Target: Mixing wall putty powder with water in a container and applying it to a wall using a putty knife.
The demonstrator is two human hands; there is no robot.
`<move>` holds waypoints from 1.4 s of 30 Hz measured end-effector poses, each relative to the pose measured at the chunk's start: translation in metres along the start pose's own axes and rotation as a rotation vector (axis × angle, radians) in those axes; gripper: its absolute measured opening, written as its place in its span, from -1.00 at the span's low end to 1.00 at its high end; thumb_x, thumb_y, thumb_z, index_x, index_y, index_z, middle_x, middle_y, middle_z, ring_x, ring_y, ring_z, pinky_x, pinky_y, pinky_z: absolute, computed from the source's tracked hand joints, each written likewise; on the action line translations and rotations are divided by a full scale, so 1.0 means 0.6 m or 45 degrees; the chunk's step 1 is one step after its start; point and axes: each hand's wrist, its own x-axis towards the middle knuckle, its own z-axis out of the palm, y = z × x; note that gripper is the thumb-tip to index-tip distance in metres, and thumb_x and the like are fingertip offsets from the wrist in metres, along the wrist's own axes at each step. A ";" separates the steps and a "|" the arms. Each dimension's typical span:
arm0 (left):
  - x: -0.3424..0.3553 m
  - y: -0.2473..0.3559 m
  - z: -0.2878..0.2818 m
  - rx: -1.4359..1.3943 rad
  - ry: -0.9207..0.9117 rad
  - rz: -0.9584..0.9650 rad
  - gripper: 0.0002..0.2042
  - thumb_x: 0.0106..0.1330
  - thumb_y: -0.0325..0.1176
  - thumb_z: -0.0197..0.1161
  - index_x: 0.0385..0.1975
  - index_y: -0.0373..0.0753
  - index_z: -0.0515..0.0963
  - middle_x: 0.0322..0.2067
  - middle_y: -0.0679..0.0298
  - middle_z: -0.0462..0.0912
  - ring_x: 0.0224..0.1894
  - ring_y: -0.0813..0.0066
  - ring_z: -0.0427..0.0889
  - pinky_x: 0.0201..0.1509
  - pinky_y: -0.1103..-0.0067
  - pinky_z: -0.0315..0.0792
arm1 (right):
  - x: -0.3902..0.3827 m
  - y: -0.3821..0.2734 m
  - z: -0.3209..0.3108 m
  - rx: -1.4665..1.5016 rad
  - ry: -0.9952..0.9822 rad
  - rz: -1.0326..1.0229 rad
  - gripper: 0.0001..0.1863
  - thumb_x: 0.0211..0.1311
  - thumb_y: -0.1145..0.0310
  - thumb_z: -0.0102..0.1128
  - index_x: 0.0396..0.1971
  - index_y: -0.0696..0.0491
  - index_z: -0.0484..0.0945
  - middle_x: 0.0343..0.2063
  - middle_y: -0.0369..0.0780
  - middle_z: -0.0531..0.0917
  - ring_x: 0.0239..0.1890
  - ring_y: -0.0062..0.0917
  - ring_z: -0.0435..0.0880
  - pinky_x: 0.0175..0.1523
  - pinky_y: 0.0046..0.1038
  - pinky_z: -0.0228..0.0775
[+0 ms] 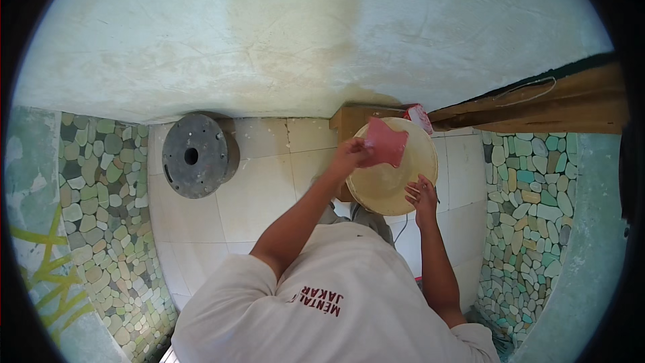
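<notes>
My left hand is closed on the edge of a flat, pinkish-red sheet with curled, uneven edges. It looks like a piece of sandpaper, held up over a round cream-coloured bucket. The bucket stands in front of me, its inside pale yellow; I cannot tell what is in it. My right hand is at the bucket's right near rim, fingers apart and nothing in them. Whether those fingers touch the rim is unclear.
A grey round drum-like block with a centre hole sits on the tiles at left. Behind the bucket are a brown box and a red-and-white packet by the stained wall. A wooden plank juts in from the right.
</notes>
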 end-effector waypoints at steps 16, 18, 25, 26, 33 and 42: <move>0.286 -0.147 -0.289 0.033 0.740 -0.292 -0.75 0.23 -0.33 0.29 -0.12 -0.11 0.47 -0.33 0.38 0.63 -0.36 0.55 0.60 -0.35 0.56 0.46 | -0.019 0.007 0.048 -0.062 0.192 -0.108 -0.62 0.38 0.16 0.09 0.03 0.11 0.44 -0.28 -0.20 0.64 -0.26 -0.49 0.67 -0.19 -0.49 0.50; 0.331 -0.186 -0.303 0.129 0.712 -0.344 -0.76 0.23 -0.32 0.29 -0.13 -0.11 0.48 -0.33 0.38 0.63 -0.36 0.55 0.60 -0.35 0.56 0.45 | -0.019 -0.001 0.059 0.072 0.236 -0.014 -0.63 0.39 0.17 0.08 0.02 0.12 0.45 -0.27 -0.18 0.65 -0.25 -0.46 0.67 -0.17 -0.46 0.51; 0.441 -0.293 -0.336 0.313 0.689 -0.436 -0.76 0.16 -0.40 0.29 -0.17 -0.19 0.54 -0.39 0.33 0.64 -0.45 0.54 0.60 -0.44 0.55 0.46 | -0.014 -0.010 0.063 0.121 0.162 -0.028 -0.65 0.38 0.29 0.09 0.06 0.16 0.43 -0.24 -0.16 0.64 -0.18 -0.46 0.65 -0.06 -0.43 0.47; 0.451 -0.304 -0.338 0.342 0.720 -0.431 -0.76 0.10 -0.44 0.29 -0.20 -0.26 0.57 -0.45 0.29 0.65 -0.51 0.53 0.59 -0.51 0.53 0.46 | -0.009 -0.006 0.060 0.124 0.165 -0.021 -0.65 0.38 0.29 0.09 0.06 0.16 0.43 -0.24 -0.16 0.64 -0.18 -0.46 0.65 -0.06 -0.43 0.47; 0.466 -0.303 -0.340 1.295 0.394 -0.084 -0.48 0.05 -0.16 0.41 -0.02 -0.28 0.47 -0.17 0.05 0.66 -0.17 0.10 0.67 -0.07 0.34 0.55 | 0.026 0.004 0.072 -0.135 0.160 0.054 -0.38 0.25 0.54 0.16 0.30 0.04 0.19 -0.20 -0.17 0.62 -0.16 -0.52 0.63 -0.09 -0.52 0.48; 0.430 -0.294 -0.390 1.488 0.305 -0.486 -0.29 0.16 -0.14 0.34 0.25 -0.34 0.25 -0.10 -0.10 0.61 -0.02 0.04 0.61 0.03 0.32 0.48 | 0.055 -0.024 0.051 -0.806 0.171 -0.226 -0.70 0.13 0.49 0.25 -0.11 0.11 0.48 -0.24 -0.10 0.58 -0.24 -0.23 0.63 -0.19 -0.31 0.50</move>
